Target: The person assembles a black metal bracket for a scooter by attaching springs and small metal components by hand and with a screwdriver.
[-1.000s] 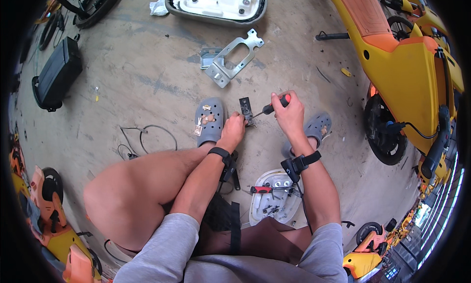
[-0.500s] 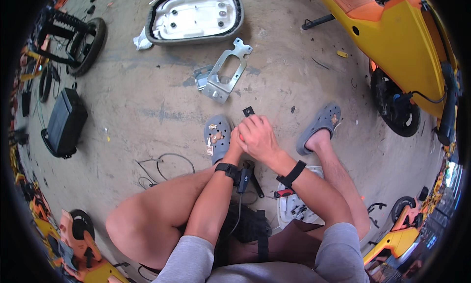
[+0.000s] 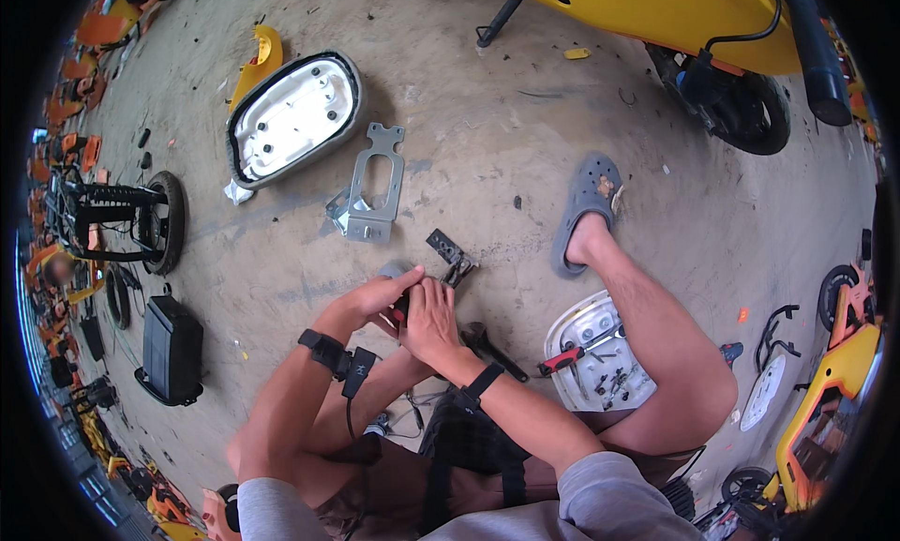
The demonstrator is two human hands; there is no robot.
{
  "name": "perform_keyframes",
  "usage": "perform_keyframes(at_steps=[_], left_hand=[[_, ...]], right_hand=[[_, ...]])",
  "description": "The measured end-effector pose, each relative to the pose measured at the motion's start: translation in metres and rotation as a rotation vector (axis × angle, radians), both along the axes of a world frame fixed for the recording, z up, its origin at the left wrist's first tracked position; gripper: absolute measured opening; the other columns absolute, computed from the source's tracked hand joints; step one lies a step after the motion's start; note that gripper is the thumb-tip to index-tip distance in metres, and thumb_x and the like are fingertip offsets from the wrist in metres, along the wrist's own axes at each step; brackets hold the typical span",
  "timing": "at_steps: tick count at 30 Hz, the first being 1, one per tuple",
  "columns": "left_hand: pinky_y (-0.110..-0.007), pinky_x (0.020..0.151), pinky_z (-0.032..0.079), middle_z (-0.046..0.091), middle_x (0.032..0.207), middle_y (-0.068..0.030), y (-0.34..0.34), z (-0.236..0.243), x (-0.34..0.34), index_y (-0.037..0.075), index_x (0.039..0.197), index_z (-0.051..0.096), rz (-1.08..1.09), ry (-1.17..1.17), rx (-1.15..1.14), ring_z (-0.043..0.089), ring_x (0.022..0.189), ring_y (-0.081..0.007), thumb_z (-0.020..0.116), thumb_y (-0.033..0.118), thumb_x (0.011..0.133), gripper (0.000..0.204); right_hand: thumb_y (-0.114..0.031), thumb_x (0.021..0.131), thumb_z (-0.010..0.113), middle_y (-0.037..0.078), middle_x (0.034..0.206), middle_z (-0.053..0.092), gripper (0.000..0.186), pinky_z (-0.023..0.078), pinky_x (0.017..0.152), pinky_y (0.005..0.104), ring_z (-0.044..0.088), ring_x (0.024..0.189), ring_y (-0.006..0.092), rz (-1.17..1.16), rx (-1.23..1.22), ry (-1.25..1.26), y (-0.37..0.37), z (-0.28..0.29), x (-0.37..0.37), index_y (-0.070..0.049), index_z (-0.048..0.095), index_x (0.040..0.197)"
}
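We see the small black metal bracket (image 3: pixel 455 256) on the floor near the middle of the frame, just beyond our hands. Its plate shows plainly now, where half a second ago the hands covered most of it; both hands sit to its lower left (the whole view has turned too, so part of that shift is the head's). For the work in hand, we take this as a change of hold on the tool, with the bracket likely not being worked.

Our right hand (image 3: pixel 432 318), knuckles up and fingers bent, meets our left hand (image 3: pixel 373 298), which is half curled with its thumb reaching out. A bit of red handle (image 3: pixel 402 308) shows between them; we cannot tell which hand grips it, how tightly, or whether right fingertips touch the bracket.

Above lies a flat silver metal frame with a long opening (image 3: pixel 377 183), and at upper left a grey-rimmed oval shell with a white inside (image 3: pixel 295 119). At lower right, a white plastic tray (image 3: pixel 567 321) bears a red-and-black-handled tool (image 3: pixel 562 360) and loose dark screws (image 3: pixel 614 388).
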State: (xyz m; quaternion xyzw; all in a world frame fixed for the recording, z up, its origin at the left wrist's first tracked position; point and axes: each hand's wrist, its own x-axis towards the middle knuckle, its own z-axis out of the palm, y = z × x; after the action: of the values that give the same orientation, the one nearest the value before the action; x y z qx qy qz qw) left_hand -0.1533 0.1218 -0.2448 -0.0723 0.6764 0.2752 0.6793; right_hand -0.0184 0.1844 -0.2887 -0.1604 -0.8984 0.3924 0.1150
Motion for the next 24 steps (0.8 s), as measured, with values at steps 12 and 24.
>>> perform_keyframes(at_steps=[12, 24], left_hand=[[-0.034, 0.043, 0.049, 0.057, 0.052, -0.0098, 0.014, -0.029, 0.022, -0.006, 0.080, 0.065, -0.276, 0.572, 0.176, 0.060, 0.045, -0.0188, 0.076, 0.042, 0.078, 0.050], [-0.033, 0.046, 0.047, 0.063, 0.060, -0.0116, 0.053, -0.050, 0.012, -0.005, 0.081, 0.068, -0.335, 0.513, 0.049, 0.060, 0.047, -0.0178, 0.071, 0.027, 0.078, 0.032]], right_hand=[[-0.009, 0.087, 0.052, 0.017, 0.106, 0.061, 0.031, 0.048, 0.087, 0.0378, 0.061, 0.094, 0.0292, -1.057, -1.261, -0.108, 0.025, -0.068, 0.035, 0.000, 0.054, 0.116], [-0.015, 0.091, 0.058, 0.012, 0.090, 0.066, 0.021, 0.051, 0.073, 0.0340, 0.064, 0.079, 0.0225, -0.845, -0.808, -0.044, 0.078, -0.120, 0.012, -0.002, 0.064, 0.106]])
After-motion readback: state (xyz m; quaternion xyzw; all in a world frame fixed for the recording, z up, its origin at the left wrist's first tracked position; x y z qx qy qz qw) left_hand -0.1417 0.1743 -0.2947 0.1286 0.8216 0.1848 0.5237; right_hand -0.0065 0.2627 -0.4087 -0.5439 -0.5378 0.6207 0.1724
